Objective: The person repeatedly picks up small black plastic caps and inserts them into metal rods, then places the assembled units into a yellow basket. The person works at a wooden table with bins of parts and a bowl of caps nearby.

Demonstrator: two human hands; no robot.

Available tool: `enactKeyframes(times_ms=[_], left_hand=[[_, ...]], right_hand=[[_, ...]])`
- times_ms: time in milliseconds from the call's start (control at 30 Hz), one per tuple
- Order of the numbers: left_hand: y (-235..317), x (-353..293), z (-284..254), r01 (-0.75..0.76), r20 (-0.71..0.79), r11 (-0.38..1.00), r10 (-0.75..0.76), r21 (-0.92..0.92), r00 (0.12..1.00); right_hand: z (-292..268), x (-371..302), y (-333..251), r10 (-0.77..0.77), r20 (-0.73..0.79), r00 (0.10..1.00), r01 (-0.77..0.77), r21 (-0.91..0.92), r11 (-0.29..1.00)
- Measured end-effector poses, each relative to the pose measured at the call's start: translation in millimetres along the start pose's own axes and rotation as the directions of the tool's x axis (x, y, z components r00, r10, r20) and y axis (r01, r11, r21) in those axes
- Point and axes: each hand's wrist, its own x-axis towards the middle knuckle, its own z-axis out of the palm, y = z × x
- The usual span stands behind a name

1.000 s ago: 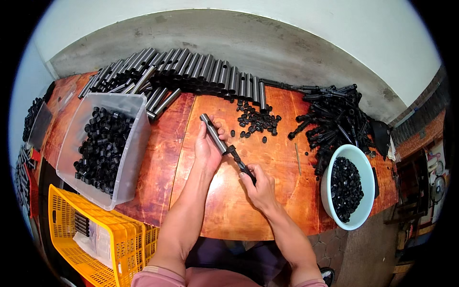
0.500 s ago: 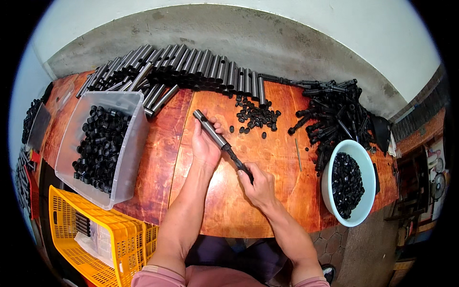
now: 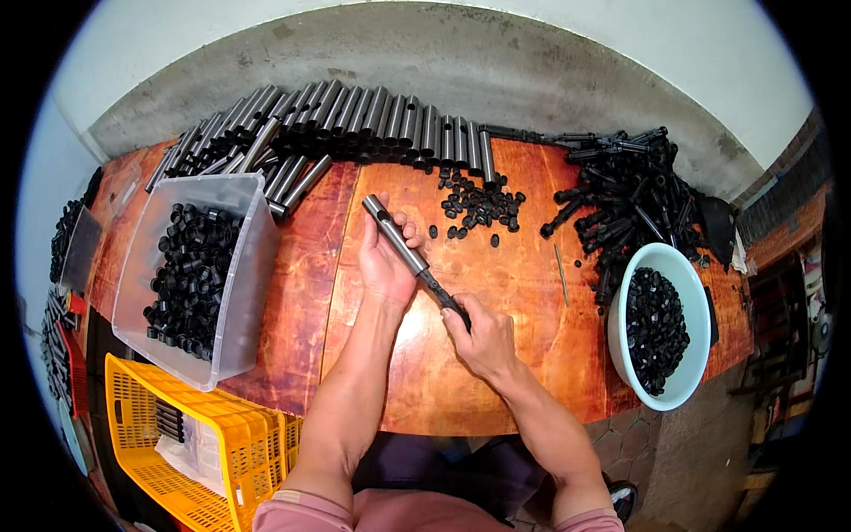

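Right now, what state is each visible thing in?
Left hand: holding steel tube.
Right hand: gripping black rod.
Steel tube: held diagonally.
Black rod: touching tube's near end.
Clear plastic bin: open, partly filled.
Pale blue basin: open, partly filled.
Yellow crate: partly filled.
Other steel tubes: stacked.
Small black pieces: scattered.
Other black rods: heaped.

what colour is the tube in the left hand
The metal tube is silvery grey, clearest in the head view.

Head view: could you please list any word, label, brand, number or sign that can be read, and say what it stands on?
No text can be read: none shows legibly on the tube, rod, box, crate or bowl.
Clutter at the right edge is too blurred to tell.
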Motion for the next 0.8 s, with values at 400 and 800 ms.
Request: enactKeyframes(times_ms=[400, 800], left_hand=[[-12.4, -2.5, 4.2, 0.042, -0.021, 0.998, -0.041, 0.040, 0.999], [-18.0, -6.3, 15.1, 0.031, -0.110, 0.993, -0.018, 0.115, 0.994]], right_hand=[[9.7, 3.7, -10.7, 0.066, 0.006, 0.998, -0.065, -0.036, 0.997], [11.3, 4.5, -8.8, 0.005, -0.084, 0.996, -0.018, -0.156, 0.988]])
